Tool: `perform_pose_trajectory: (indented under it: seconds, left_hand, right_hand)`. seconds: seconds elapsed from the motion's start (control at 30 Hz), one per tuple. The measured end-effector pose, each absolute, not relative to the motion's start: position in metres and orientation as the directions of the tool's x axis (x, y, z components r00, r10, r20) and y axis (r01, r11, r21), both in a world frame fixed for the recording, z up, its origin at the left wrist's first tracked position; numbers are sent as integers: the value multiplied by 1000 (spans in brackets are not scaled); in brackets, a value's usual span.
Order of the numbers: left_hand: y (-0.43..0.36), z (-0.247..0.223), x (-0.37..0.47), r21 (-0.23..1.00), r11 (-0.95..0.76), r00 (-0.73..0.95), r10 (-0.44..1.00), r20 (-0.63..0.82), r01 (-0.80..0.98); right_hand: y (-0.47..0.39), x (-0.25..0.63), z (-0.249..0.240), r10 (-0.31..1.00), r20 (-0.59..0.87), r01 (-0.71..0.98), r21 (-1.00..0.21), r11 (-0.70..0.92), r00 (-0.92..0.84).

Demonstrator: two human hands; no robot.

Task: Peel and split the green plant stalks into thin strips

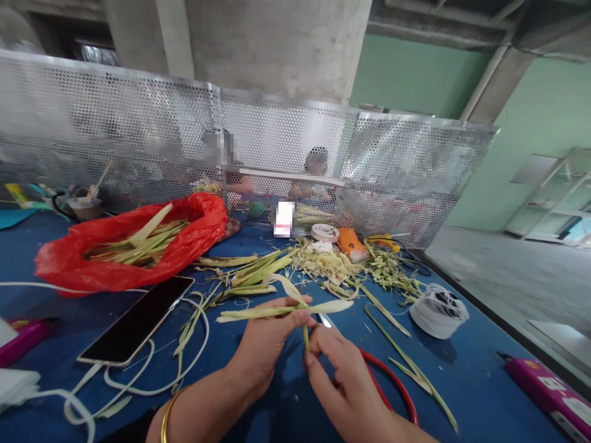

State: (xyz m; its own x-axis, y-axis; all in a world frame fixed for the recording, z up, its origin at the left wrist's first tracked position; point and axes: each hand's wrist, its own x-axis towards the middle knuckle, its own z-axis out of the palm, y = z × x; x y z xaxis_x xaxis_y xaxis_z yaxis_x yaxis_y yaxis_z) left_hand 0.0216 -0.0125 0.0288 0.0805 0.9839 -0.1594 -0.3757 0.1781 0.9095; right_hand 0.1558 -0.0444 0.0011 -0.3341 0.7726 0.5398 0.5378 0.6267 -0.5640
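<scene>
Pale green strips of leaf, like corn husk [332, 306], cross one another in front of me, with one short strip pointing down. My left hand [265, 332] pinches them at the crossing between thumb and fingers. Just below, my right hand [339, 366] closes thumb and forefinger on the lower end of the short strip. Scissors with red handles [401, 387] lie under or against my right hand; one blade tip shows near its knuckles, and I cannot tell whether the other fingers hold them. Loose leaf strips [258, 271] lie beyond my hands on the blue table [286, 406].
A red plastic bag of leaves [203, 215], a phone [138, 323] and white cables stand left. Behind are leaf scraps [323, 261], a tape roll [324, 232] and an orange packet [352, 243]. A white roll [438, 311] and purple tool [549, 394] lie right. People sit behind a perforated screen [138, 117].
</scene>
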Motion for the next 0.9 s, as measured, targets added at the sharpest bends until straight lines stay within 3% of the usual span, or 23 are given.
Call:
perform_pose_trajectory:
  seconds: [0.2, 0.4, 0.6, 0.9]
  left_hand:
    - [-6, 26, 17, 923, 167, 128, 983, -130, -347]
    - [-3, 32, 9, 948, 187, 206, 969, -135, -259]
    - [-5, 31, 12, 936, 252, 283, 942, -180, -245]
    - [-2, 14, 19, 985, 127, 225, 969, -98, -116]
  right_hand:
    - [-42, 152, 1, 709, 588, 626, -396, 672, -389]
    - [-24, 174, 10, 636, 743, 778, -270, 567, -206]
    - [-15, 174, 5, 770, 569, 723, -397, 566, -290]
    - [-29, 169, 6, 803, 494, 723, -412, 554, -334]
